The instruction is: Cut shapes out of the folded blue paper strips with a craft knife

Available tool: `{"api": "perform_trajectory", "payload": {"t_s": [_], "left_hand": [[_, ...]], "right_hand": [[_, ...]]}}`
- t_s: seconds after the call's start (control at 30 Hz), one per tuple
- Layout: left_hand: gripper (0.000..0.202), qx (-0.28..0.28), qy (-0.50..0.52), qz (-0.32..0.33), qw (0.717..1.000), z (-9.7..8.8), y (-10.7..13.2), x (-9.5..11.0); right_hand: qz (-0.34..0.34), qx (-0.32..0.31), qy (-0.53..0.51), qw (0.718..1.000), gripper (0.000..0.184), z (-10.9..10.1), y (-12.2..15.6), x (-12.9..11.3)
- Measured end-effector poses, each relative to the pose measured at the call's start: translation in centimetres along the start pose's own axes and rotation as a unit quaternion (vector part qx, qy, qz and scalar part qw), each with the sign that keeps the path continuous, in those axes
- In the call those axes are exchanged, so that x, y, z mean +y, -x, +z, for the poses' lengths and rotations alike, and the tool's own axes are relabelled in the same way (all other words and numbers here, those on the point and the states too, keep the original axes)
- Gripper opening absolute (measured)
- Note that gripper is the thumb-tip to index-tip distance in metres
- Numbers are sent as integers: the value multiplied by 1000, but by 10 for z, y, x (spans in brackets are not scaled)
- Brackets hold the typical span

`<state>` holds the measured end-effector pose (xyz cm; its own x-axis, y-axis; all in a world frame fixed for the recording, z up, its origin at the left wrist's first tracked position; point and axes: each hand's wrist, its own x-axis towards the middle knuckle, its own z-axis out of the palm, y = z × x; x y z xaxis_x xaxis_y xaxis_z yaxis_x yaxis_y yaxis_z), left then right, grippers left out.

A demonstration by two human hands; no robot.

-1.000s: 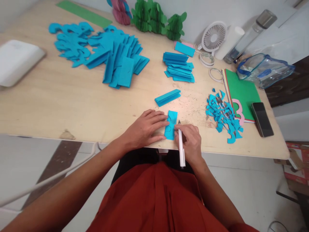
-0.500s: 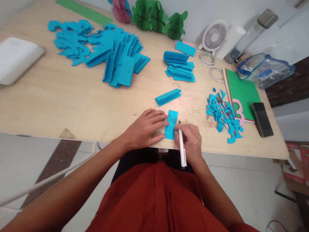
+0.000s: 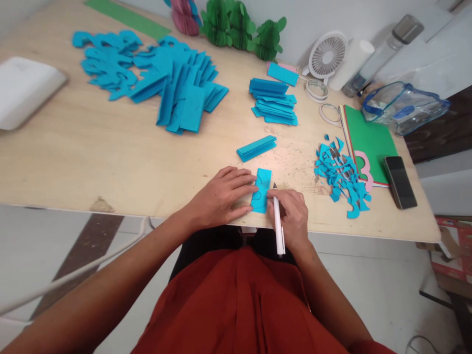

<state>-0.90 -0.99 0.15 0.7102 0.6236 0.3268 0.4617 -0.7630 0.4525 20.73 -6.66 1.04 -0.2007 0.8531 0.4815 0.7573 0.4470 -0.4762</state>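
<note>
A small blue paper rectangle [image 3: 263,189] with a curvy pen line drawn on it lies near the table's front edge. My left hand [image 3: 224,196] rests flat with fingers stretched out, its fingertips on the paper's left edge. In my right hand [image 3: 293,214] is a white pen [image 3: 278,226], its dark tip pointing away from me just right of the paper. The right fingertips touch the paper's right edge. Just beyond lies a folded blue paper strip [image 3: 256,148].
Farther back are a blue folded-paper stack [image 3: 275,103] and a large blue cutout pile [image 3: 184,83]. To the right lie blue scraps [image 3: 339,169], a pink curved cutout [image 3: 363,169], green sheets [image 3: 372,137] and a phone [image 3: 400,182]. A white fan [image 3: 327,54] stands behind tape rolls [image 3: 316,90].
Both hands, the paper and the pen stay almost where they were. The whole view has shifted very slightly.
</note>
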Motion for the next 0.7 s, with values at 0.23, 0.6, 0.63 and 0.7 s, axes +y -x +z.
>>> {"api": "perform_trajectory", "payload": {"t_s": [0.23, 0.6, 0.63, 0.7], "left_hand": [[36, -2, -6, 1, 1000, 0, 0, 0], [35, -7, -18, 10, 1000, 0, -1, 0], [34, -10, -21, 9, 1000, 0, -1, 0], [34, -11, -26, 7, 1000, 1, -1, -1]], "right_hand": [[-41, 0, 5, 999, 19, -1, -1, -3], [-59, -19, 33, 998, 19, 2, 1, -2], [-58, -19, 32, 998, 19, 2, 1, -2], [-53, -22, 31, 998, 20, 2, 1, -2]]}}
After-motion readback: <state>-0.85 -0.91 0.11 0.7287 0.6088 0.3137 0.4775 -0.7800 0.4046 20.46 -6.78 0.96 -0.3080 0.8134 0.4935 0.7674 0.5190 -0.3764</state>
